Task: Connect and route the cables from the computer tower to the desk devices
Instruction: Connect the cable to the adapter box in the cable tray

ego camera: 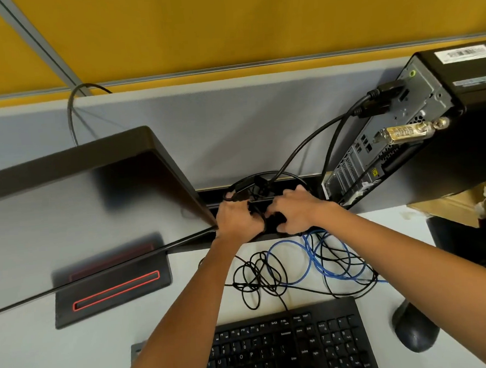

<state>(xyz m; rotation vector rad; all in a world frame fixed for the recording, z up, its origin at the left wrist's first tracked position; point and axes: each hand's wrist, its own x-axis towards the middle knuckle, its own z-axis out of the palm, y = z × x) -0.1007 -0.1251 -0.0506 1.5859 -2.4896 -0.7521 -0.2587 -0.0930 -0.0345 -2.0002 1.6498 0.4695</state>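
Note:
The black computer tower (420, 133) stands at the right with its rear panel facing me; two thick black cables (316, 139) run from its ports down into the desk's cable slot (208, 196). At the slot, my left hand (235, 220) grips a bundle of black cables (241, 191). Beside it, my right hand (295, 213) curls round black cables at the slot's edge. A tangle of thin black cable (256, 277) and blue network cable (320, 261) lies loose on the desk behind the keyboard (289, 349).
The monitor (75, 199) fills the left, its stand base (111, 288) on the desk. A dark mouse (416, 332) sits at the right. A cardboard box (465, 201) lies beside the tower. A grey and yellow partition (232, 113) backs the desk.

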